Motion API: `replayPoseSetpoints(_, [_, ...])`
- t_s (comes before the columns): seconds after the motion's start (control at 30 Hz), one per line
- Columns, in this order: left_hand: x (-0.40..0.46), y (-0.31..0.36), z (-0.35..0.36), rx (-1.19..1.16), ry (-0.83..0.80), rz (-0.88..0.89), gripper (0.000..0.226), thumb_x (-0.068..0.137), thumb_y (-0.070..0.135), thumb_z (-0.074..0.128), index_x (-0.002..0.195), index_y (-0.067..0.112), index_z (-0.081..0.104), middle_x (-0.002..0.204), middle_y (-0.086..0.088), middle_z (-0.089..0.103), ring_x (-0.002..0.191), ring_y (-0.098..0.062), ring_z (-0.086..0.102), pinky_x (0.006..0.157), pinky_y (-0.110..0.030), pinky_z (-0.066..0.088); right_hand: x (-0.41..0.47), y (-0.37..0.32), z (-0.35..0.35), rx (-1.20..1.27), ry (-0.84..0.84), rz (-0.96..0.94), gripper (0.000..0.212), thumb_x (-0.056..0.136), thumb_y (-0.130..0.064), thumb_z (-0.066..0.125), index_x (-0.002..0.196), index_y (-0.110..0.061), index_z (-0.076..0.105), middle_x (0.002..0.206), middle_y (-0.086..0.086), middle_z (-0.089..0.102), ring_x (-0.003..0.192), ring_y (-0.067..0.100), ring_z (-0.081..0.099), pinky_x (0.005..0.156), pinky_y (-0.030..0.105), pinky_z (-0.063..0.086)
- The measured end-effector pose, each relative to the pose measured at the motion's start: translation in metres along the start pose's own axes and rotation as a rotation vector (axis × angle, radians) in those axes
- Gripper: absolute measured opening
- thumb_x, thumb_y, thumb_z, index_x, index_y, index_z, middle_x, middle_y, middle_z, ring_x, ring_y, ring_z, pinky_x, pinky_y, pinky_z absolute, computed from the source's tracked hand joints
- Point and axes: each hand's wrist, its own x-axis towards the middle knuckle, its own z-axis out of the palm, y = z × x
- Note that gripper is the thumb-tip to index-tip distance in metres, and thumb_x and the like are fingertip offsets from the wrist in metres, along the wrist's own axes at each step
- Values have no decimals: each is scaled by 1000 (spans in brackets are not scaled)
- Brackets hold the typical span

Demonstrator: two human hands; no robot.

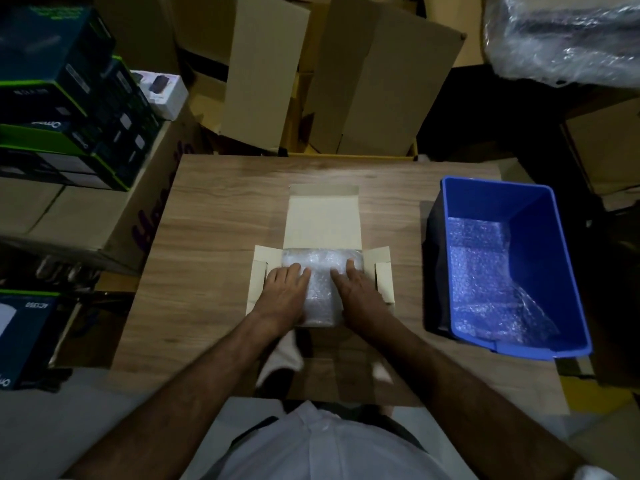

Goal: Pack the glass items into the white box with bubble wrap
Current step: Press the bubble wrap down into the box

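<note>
The white box (322,220) lies open in the middle of the wooden table, its lid flap folded back and side flaps spread out. Bubble wrap (320,289) fills its inside and hides whatever lies beneath it. My left hand (282,294) presses flat on the left part of the wrap, fingers straight. On the right part, my right hand (356,292) presses down with its fingers spread. No glass item shows.
A blue plastic bin (554,271) with more bubble wrap (485,271) in it stands at the table's right. Stacked dark product boxes (62,98) sit to the left. Tall cardboard cartons (363,74) stand behind the table's far edge.
</note>
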Motion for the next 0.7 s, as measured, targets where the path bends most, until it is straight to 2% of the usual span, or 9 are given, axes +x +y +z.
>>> replayPoseSetpoints(0.07, [1,-1,5,23,-6,-6,102,57,50,89,142,6,51,133,-18,58,116,-34,60,108,-51,41,1,0,3,-27,-17,2,91,98,-29,62,161,-6,0,165,30,-6,155,39,6,126,43,10])
replayPoseSetpoints(0.17, [0,-1,11,16,-44,22,98,88,57,63,159,8,17,159,-19,29,145,-35,31,123,-53,10,2,0,4,-33,-36,3,95,97,-32,63,161,-5,-2,165,30,-7,155,40,3,127,44,10])
replayPoseSetpoints(0.2, [0,-2,5,-15,-80,25,93,93,57,56,160,10,12,163,-19,21,149,-34,24,124,-53,6,2,0,4,-28,-37,-1,95,97,-31,64,161,-6,-2,165,30,-6,155,40,5,127,44,11])
replayPoseSetpoints(0.27, [0,-6,-9,-151,-84,37,75,98,57,48,157,16,26,161,-18,24,148,-33,26,123,-50,15,5,2,-1,-50,-59,-7,94,95,-26,66,161,-7,2,165,30,-2,153,41,12,125,45,18])
replayPoseSetpoints(0.33, [2,-12,-20,-241,54,80,56,99,45,55,148,23,41,151,-14,36,138,-31,39,114,-44,31,8,6,-9,-94,-71,-21,93,92,-22,70,161,-9,10,165,29,5,149,42,23,119,45,29])
replayPoseSetpoints(0.4, [5,-17,-24,-224,85,100,67,93,33,67,152,24,35,152,-13,33,138,-31,38,111,-41,34,12,9,-15,-170,-60,-38,92,88,-23,74,160,-13,18,163,27,14,144,40,32,111,46,39])
replayPoseSetpoints(0.53, [17,-15,-14,-16,-74,84,98,88,28,74,161,23,8,164,-23,7,151,-38,16,122,-46,16,18,11,-13,-252,-4,-106,92,75,-29,84,152,-13,36,155,29,29,138,43,39,103,50,47])
replayPoseSetpoints(0.63, [21,-12,-9,53,-90,76,102,86,25,75,161,21,5,164,-25,6,152,-38,15,124,-49,11,19,19,-2,-250,1,-126,112,57,-36,95,151,-10,40,153,31,35,138,45,40,107,53,46])
replayPoseSetpoints(0.7, [21,-10,-5,70,-83,58,102,87,23,73,161,20,4,165,-24,6,153,-38,13,125,-50,7,18,20,0,-271,15,-144,120,55,-43,96,154,-13,35,156,29,31,142,43,35,115,53,37])
